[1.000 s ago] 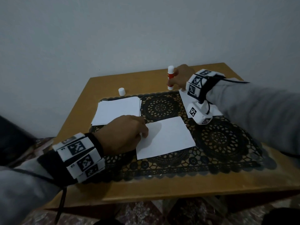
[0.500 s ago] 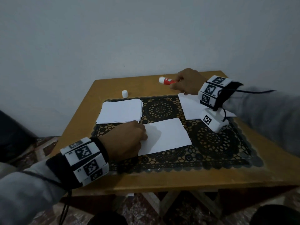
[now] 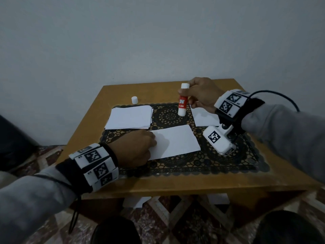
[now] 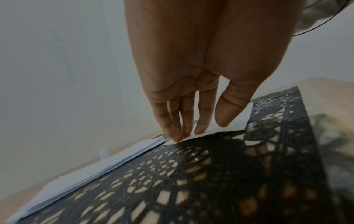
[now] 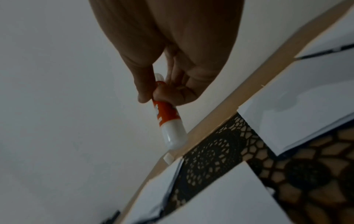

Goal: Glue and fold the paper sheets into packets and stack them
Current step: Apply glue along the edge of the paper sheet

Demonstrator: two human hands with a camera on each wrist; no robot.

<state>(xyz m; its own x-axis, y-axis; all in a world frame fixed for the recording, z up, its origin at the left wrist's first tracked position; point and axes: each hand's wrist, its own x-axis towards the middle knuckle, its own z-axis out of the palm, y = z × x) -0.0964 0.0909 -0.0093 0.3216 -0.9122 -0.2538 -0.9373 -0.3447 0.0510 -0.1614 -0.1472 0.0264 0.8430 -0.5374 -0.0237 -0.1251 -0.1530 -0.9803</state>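
A single white paper sheet [image 3: 175, 141] lies in the middle of the black lace mat [image 3: 237, 161]. My left hand [image 3: 139, 148] presses its left edge flat with straight fingers [image 4: 176, 130] on the sheet [image 4: 235, 122]. My right hand [image 3: 198, 93] grips a red and white glue stick [image 3: 182, 101] upside down above the mat, clear of the sheet. In the right wrist view the fingers [image 5: 145, 91] pinch the glue stick [image 5: 168, 118], its open end pointing down. A stack of blank sheets [image 3: 130, 119] lies at the back left.
The glue stick's white cap [image 3: 134, 100] stands on the wooden table [image 3: 175, 182] behind the stack. More white paper [image 3: 204, 118] lies on the mat under my right wrist. A grey wall stands right behind the table. Patterned floor shows below the front edge.
My right hand has lifted the glue stick off the back of the table, turned it upside down and carried it toward the middle sheet. My left hand has stayed on the sheet's edge.
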